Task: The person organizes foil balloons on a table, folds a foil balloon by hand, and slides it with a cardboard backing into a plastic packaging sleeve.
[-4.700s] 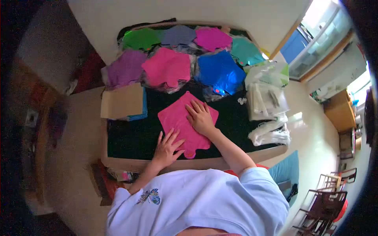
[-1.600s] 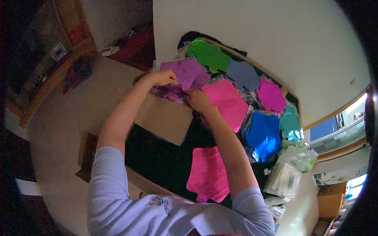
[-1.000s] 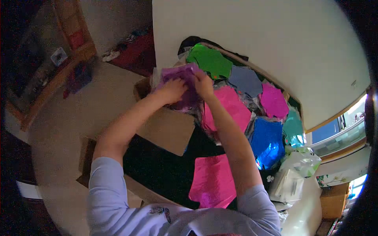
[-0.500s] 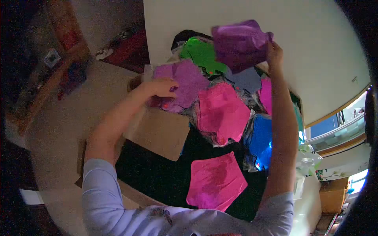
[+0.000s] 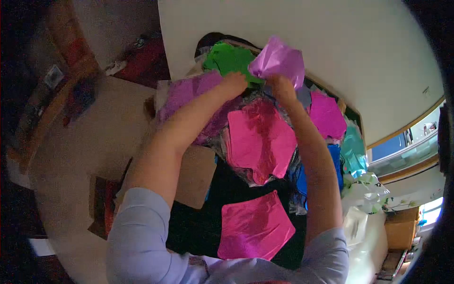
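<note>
My right hand [image 5: 281, 89] is closed on a light purple foil sheet [image 5: 280, 61], raised above the far side of the table. Close to it on the left, my left hand [image 5: 234, 84] reaches over the front edge of the green foil stack [image 5: 227, 59]; its fingers look bent, but what they hold, if anything, is too small to tell. Under my left forearm lies the purple stack [image 5: 182, 94]. A pink stack [image 5: 260, 137] sits in the middle, and a single pink sheet [image 5: 255, 227] lies flat nearer to me.
Brown cardboard [image 5: 196, 176] lies at the table's left. A magenta stack [image 5: 327, 116], a blue stack [image 5: 335, 163] and a teal stack [image 5: 353, 149] are on the right, with plastic bags [image 5: 364, 194] beside them. A wall rises behind the table.
The purple sheet in my right hand has come back left and lower. My left hand has moved from the purple stack to the green one. The view has shifted slightly.
</note>
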{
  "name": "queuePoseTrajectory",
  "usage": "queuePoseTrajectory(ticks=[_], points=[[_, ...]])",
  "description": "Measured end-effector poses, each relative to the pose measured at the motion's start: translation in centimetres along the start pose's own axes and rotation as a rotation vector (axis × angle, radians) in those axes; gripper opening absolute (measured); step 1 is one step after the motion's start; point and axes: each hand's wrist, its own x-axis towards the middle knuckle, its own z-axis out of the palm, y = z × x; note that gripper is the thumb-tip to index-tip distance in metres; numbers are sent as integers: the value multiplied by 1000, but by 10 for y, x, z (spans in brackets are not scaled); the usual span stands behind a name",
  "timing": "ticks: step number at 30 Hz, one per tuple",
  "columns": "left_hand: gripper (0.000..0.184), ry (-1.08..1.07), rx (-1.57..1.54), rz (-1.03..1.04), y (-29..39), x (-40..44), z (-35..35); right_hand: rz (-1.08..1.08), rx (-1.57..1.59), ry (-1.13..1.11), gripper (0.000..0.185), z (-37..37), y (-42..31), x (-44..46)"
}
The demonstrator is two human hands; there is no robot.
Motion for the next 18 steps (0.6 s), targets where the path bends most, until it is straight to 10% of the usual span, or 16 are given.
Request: queuePoseTrajectory(ticks=[3, 6, 14, 18], points=[[18, -218, -320, -348, 2, 11, -24, 143, -348, -130, 23, 31, 4, -12], [15, -164, -308, -278, -10, 13, -9, 341, -275, -108, 20, 53, 16, -8], [11, -207, -418, -255, -38, 10, -23, -179, -182, 460, 20, 58, -25, 26], [12, -38, -427, -249, -41, 7, -22, 61, -84, 127, 22, 75, -26, 28]])
